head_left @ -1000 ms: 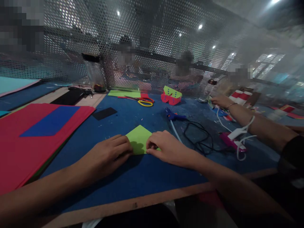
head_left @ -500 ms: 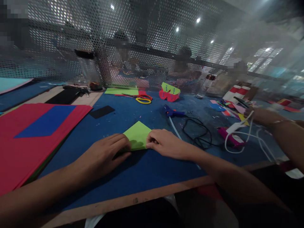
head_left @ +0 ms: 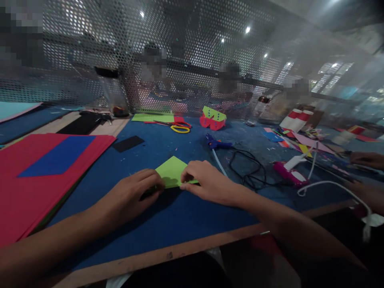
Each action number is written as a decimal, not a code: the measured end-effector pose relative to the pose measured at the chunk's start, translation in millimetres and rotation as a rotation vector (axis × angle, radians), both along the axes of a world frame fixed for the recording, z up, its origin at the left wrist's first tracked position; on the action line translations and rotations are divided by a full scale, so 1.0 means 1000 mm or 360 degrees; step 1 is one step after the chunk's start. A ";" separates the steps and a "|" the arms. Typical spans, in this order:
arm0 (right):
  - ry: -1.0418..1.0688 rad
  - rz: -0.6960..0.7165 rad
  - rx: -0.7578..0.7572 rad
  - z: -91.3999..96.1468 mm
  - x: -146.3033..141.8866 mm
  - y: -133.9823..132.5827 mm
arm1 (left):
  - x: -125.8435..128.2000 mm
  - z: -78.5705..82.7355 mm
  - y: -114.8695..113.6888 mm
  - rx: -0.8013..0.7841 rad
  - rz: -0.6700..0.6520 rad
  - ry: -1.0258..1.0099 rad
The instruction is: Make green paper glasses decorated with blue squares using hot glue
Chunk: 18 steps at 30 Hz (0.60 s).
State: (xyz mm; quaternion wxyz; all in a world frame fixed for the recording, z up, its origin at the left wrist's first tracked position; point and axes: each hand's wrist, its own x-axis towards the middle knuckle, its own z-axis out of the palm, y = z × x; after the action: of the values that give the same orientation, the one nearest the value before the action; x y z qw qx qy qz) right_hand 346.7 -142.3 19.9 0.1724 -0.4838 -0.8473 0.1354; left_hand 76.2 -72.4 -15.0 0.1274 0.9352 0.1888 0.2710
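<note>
A folded piece of lime-green paper [head_left: 172,170] lies on the blue tabletop [head_left: 186,224], one corner pointing away from me. My left hand [head_left: 141,186] has its curled fingers on the paper's left end, thumb along the near edge. At the right, my right hand [head_left: 204,180] pinches the near folded edge between thumb and fingers. Part of the paper's right corner shows beyond those fingers. Both hands rest low on the table.
Red sheets [head_left: 36,200] with a blue strip [head_left: 60,156] lie left. Beyond the hands are a black card [head_left: 128,144], scissors [head_left: 180,127], a green-and-pink paper piece [head_left: 213,118] and a blue glue gun [head_left: 218,142]. A magenta power strip [head_left: 290,174] and a co-worker's hand [head_left: 367,160] are right.
My right hand has slid slightly left along the paper's near edge, uncovering its right corner. The co-worker's hand at the right has drawn back, and the white cable has shifted.
</note>
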 end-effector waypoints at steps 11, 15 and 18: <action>-0.0332 0.0171 0.0264 -0.005 -0.001 0.001 | -0.005 -0.007 0.004 0.0157 -0.0101 -0.0027; -0.0337 0.0181 0.0269 -0.007 -0.002 0.001 | -0.005 -0.008 0.003 0.0335 -0.0121 0.0007; -0.0356 0.0180 0.0395 -0.011 -0.002 0.001 | -0.006 -0.009 0.001 0.0470 -0.0116 0.0004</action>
State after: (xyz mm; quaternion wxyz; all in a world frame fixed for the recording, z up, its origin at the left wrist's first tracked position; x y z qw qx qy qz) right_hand 344.7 -141.7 8.5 0.1275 -0.4225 -0.8972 -0.0154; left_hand 70.6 -70.9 -24.0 -0.0021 0.9504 0.1129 0.2900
